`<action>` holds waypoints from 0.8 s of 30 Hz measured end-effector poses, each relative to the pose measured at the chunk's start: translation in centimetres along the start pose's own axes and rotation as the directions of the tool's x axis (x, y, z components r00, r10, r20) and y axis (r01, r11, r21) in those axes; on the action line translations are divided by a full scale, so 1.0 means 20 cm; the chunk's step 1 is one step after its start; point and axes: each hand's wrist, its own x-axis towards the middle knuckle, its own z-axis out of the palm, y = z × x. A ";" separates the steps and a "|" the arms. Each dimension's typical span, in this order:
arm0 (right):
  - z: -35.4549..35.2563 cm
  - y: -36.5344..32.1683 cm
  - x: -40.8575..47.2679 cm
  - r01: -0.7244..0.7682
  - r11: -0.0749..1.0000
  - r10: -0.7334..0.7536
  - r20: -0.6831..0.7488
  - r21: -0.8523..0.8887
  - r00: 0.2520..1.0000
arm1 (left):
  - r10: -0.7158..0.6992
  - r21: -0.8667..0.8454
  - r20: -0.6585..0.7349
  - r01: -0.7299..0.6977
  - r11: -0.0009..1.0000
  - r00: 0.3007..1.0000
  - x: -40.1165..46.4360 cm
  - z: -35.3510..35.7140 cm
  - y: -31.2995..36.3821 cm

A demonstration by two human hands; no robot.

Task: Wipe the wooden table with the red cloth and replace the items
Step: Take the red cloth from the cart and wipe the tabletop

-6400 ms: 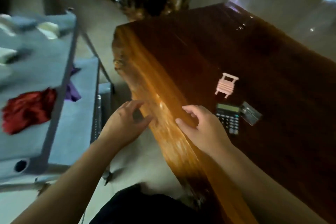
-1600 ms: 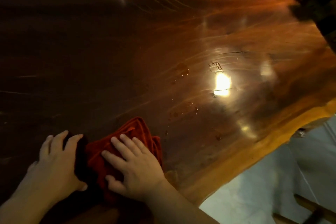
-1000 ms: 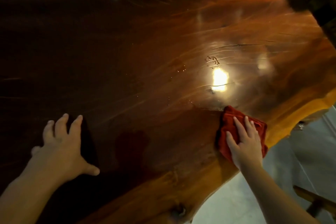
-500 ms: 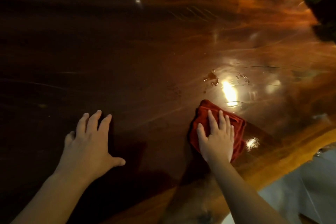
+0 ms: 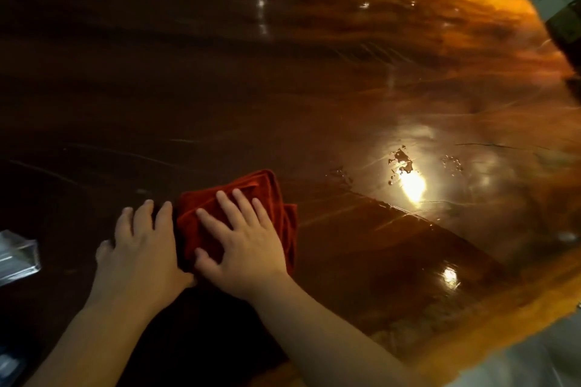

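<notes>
At 9 o'clock, at the frame edge, a clear plastic item (image 5: 17,256) lies on the dark wooden surface (image 5: 220,88). The left hand (image 5: 138,248) rests flat, fingers (image 5: 143,214) spread narrow, holding nothing, now touching the red cloth (image 5: 270,188) beside it. The right hand (image 5: 242,242) presses flat on the cloth, fingers spread wide. Half a second ago the cloth was further toward 3 o'clock, so it has swept back toward the left hand. A wet streak (image 5: 393,236) and droplets (image 5: 401,162) remain at 3 o'clock, so I judge the wiping is not finished.
</notes>
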 end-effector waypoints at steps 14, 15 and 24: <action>-0.23 0.60 -0.03 0.098 0.995 -0.097 -0.042 0.032 0.994 | -0.054 0.034 0.046 0.052 0.998 0.997 0.14 0.10 0.47; -0.25 0.64 -0.03 0.073 0.997 -0.071 -0.067 0.034 0.995 | -0.045 0.036 0.036 0.044 0.998 0.998 0.14 0.10 0.50; -0.45 1.43 -0.19 -0.251 0.962 0.271 -0.257 0.108 0.928 | 0.165 0.120 -0.023 -0.161 0.980 0.986 0.20 0.07 1.17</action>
